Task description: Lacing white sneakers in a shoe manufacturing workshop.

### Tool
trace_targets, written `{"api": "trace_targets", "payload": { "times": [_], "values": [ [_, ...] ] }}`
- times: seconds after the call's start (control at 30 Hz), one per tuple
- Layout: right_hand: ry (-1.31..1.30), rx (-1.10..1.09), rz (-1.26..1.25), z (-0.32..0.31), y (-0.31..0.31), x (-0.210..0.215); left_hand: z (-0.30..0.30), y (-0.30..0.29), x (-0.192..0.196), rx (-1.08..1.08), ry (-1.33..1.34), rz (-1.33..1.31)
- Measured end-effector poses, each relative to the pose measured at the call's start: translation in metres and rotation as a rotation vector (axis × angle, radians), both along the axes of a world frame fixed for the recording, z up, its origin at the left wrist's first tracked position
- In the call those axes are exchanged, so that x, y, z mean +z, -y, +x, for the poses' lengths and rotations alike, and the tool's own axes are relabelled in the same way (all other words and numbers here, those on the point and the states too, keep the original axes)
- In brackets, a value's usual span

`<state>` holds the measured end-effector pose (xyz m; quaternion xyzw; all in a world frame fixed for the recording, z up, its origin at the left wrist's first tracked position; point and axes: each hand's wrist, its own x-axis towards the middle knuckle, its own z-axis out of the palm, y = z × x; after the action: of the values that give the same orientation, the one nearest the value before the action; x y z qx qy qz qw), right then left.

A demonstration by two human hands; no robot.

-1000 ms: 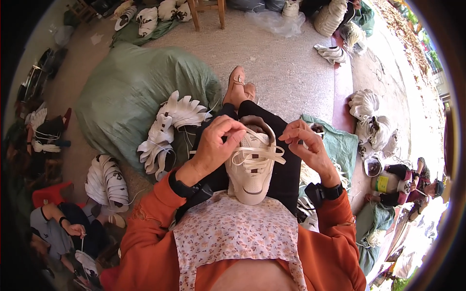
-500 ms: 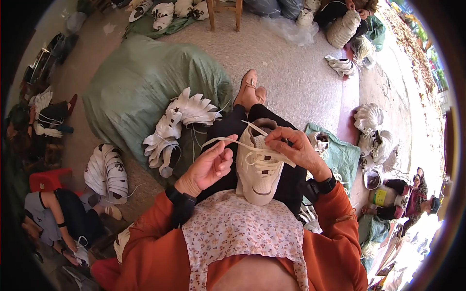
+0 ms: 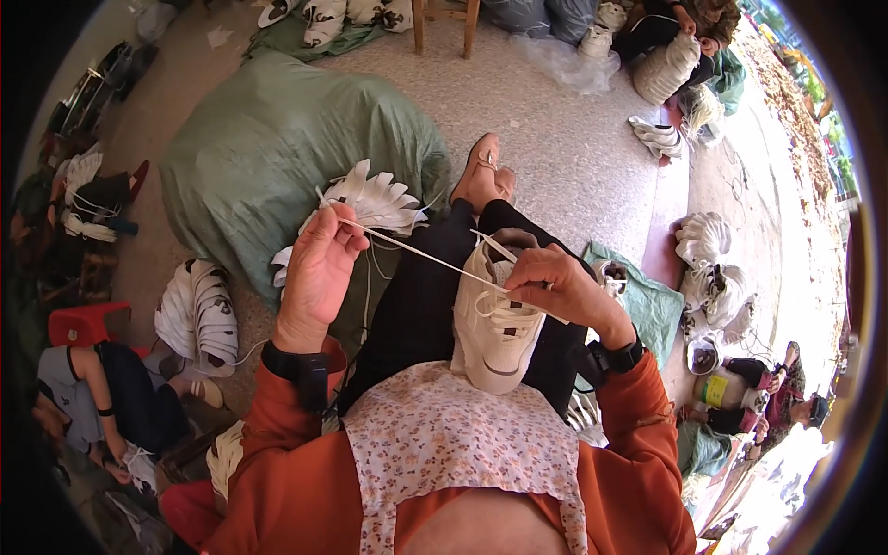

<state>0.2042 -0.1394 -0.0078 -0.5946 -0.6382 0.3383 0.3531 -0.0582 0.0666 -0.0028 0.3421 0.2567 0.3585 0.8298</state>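
Observation:
On my lap sits a cream sneaker (image 3: 498, 347), toe toward me, with part of its lace threaded through the eyelets and a loop standing up. My left hand (image 3: 322, 273) is raised out to the left, thumb and fingers pinched on the flat cream shoelace (image 3: 416, 250). The lace runs taut from there across to the shoe. At the shoe's upper right, my right hand (image 3: 566, 291) pinches the same lace over the eyelets, and its fingers hide part of the opening. A floral apron (image 3: 462, 416) covers my front below the shoe.
A big green sack (image 3: 287, 139) lies ahead on the left, with a bundle of white shoe uppers (image 3: 379, 199) against it. More uppers (image 3: 196, 314) are stacked at left. A green cloth (image 3: 643, 301) and white shoe parts (image 3: 708, 240) lie at right. Other people sit around.
My left hand has moved up and to the left, drawing the lace out straight. My right hand stays at the shoe, pinching the lace.

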Motion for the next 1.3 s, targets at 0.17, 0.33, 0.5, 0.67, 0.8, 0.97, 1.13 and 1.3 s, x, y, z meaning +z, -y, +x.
{"api": "trace_targets", "payload": {
  "times": [0.17, 0.33, 0.5, 0.67, 0.8, 0.97, 1.13, 1.3],
  "values": [
    [0.070, 0.067, 0.080, -0.005, -0.002, 0.009, -0.010, -0.011, -0.004, 0.038, 0.131, -0.197],
    [-0.088, 0.092, 0.045, -0.006, -0.007, 0.001, 0.003, 0.003, -0.011, -0.368, -0.078, 0.108],
    [-0.282, -0.140, -0.333, -0.005, -0.015, -0.002, 0.040, 0.034, -0.020, -0.740, -0.457, 0.390],
    [-0.184, -0.066, -0.150, -0.004, -0.016, -0.012, 0.057, 0.048, -0.041, -0.794, -0.538, 0.635],
    [-0.177, -0.019, -0.120, -0.004, -0.018, -0.011, 0.059, 0.056, -0.038, -0.691, -0.566, 0.720],
    [-0.150, -0.003, -0.098, -0.003, -0.019, -0.013, 0.059, 0.061, -0.041, -0.455, -0.586, 0.984],
    [-0.143, 0.017, -0.076, -0.004, -0.021, -0.014, 0.059, 0.067, -0.047, -0.328, -0.612, 1.297],
    [-0.151, -0.026, -0.076, -0.005, -0.020, -0.021, 0.062, 0.072, -0.033, -0.389, -0.744, 1.457]
  ]
}}
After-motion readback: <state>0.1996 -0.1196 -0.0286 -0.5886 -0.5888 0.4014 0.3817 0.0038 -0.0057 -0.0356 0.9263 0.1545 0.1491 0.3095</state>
